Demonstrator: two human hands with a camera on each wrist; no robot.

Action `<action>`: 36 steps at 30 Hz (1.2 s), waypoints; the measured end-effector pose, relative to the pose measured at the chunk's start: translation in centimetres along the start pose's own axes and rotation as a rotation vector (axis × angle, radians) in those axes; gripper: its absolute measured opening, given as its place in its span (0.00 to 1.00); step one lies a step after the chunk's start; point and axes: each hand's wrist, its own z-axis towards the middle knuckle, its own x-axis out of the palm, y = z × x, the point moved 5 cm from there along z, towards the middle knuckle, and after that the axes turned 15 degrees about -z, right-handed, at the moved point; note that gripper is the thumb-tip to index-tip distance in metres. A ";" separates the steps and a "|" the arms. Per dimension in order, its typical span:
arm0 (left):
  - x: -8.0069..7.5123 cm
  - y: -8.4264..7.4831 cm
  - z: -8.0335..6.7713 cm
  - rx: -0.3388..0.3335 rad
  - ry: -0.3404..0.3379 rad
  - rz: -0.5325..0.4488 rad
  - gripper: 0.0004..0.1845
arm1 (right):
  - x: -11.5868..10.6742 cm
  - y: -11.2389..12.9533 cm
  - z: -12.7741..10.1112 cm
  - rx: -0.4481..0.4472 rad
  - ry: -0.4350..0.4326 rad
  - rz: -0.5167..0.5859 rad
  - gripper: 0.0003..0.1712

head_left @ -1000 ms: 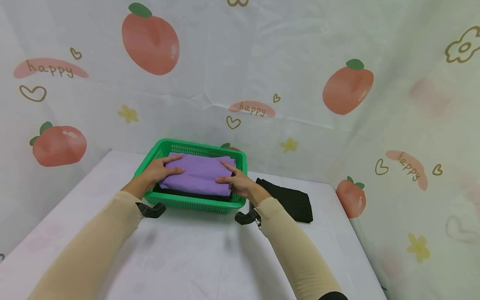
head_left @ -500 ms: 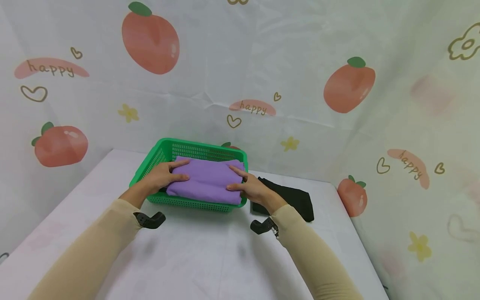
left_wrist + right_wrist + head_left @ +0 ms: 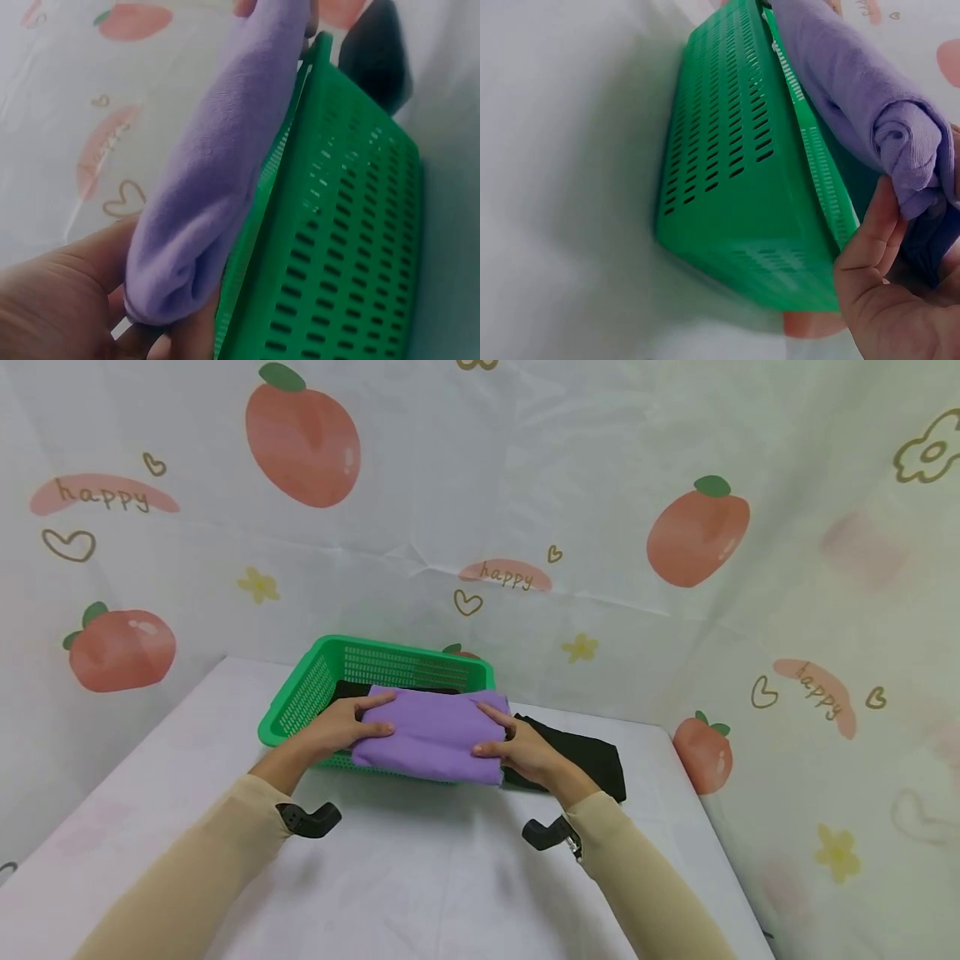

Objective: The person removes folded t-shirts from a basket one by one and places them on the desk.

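A folded purple cloth garment [image 3: 431,735] is held up between both hands over the front rim of a green slotted plastic basket [image 3: 296,697]. My left hand [image 3: 335,725] grips its left end, thumb on the near face and fingers at the edge. At the right end, my right hand [image 3: 531,753] pinches it the same way. The right wrist view shows the rolled end of the purple garment [image 3: 855,90] between thumb and fingers. Inside the basket, behind the garment, part of a black cloth [image 3: 349,690] shows; the rest is hidden.
On the white-covered table [image 3: 420,877], right of the basket, lies a folded black cloth [image 3: 588,760], partly behind the right hand. A white curtain [image 3: 420,502] printed with fruit and hearts hangs behind the table and along its right side.
Both hands have lifted the purple garment from inside the basket and brought it toward me and to the right. More black cloth in the basket now shows. The basket has stayed put.
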 end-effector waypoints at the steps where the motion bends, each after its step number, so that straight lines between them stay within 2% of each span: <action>1: 0.2 -0.1 -0.1 0.001 0.005 0.003 0.40 | -0.1 -0.2 -0.2 -0.006 -0.001 -0.007 0.47; 8: 2.1 -0.3 -0.2 -0.025 0.059 -0.057 0.41 | -1.2 -1.8 -1.3 -0.010 -0.008 0.000 0.49; 23: 5.8 -1.3 -0.4 0.002 0.072 -0.013 0.38 | -3.0 -4.1 -4.3 -0.005 0.031 0.010 0.51; 36: 9.3 -2.0 -0.3 0.005 0.107 -0.108 0.38 | -5.2 -5.7 -6.9 -0.029 0.031 -0.036 0.50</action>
